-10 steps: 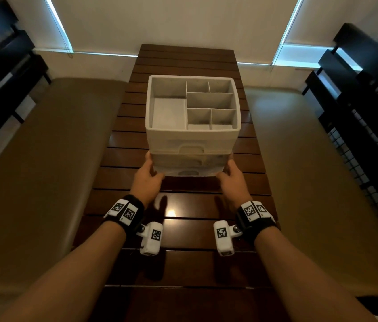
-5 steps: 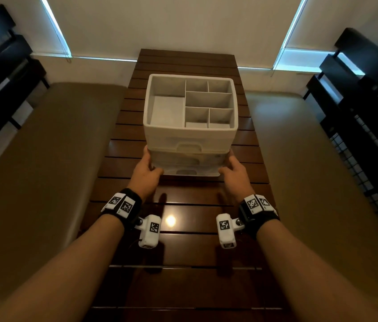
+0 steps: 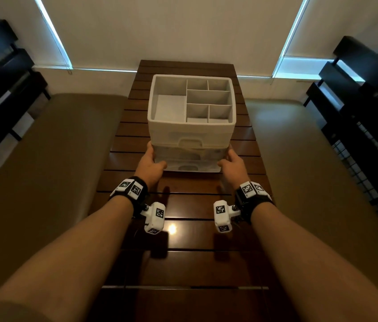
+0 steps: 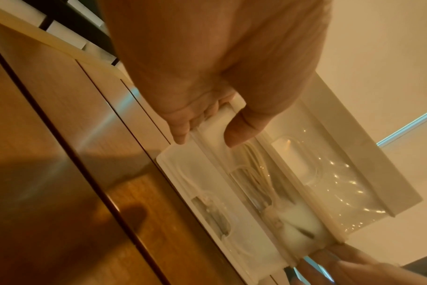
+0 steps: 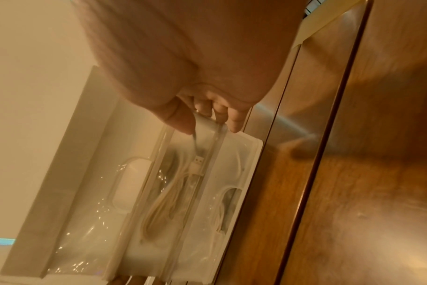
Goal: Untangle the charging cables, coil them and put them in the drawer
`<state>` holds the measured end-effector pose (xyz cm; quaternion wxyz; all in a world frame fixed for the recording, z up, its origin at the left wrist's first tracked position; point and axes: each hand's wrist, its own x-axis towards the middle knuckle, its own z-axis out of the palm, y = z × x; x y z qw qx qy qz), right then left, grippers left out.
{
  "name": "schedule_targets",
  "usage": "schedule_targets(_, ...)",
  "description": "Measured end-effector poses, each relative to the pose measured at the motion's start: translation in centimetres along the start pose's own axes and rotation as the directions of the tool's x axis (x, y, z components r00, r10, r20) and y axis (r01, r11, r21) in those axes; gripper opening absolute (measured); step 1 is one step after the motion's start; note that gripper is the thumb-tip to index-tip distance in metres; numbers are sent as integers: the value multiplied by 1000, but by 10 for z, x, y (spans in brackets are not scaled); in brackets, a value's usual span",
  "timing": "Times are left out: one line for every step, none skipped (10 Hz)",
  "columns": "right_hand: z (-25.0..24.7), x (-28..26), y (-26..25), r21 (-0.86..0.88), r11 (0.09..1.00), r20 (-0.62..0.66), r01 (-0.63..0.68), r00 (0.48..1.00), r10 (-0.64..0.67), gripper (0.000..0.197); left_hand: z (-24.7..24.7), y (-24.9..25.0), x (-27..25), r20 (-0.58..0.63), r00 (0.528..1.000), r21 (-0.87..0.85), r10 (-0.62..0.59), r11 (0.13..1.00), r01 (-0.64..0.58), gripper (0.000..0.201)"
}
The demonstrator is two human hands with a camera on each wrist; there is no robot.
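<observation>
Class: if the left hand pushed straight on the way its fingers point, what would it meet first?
The left hand already grips the drawer corner; straight on, it would probably press against the organizer body.

Both bare forearms stretched forward and roughly parallel, left hand [image 3: 150,165] and right hand [image 3: 232,167] facing each other, thumbs in front, fingers [image 4: 181,133] curled round the drawer unit's [image 3: 191,138] lower front corners.

A dim room with a long, dark slatted wooden table [image 3: 183,252] running away toward a pale wall. Tan cushioned benches [image 3: 44,170] lie along both sides. Closed blinds [image 3: 171,26] cover the windows, with thin bluish daylight at their edges. Black shelving [image 3: 369,101] stands at far left and right.
</observation>
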<state>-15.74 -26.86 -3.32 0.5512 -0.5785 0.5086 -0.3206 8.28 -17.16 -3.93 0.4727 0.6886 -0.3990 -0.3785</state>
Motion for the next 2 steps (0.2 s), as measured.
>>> schedule_targets(-3,1,3,26,1000,36,7,999,-8,72,-3,-2,1,30,999,-39,17,999,-15,82)
schedule_targets(-11,2,11,45,999,25,-19,1000,18,71,-9,-5,-6,-50,995,-82,-92,993,87,83)
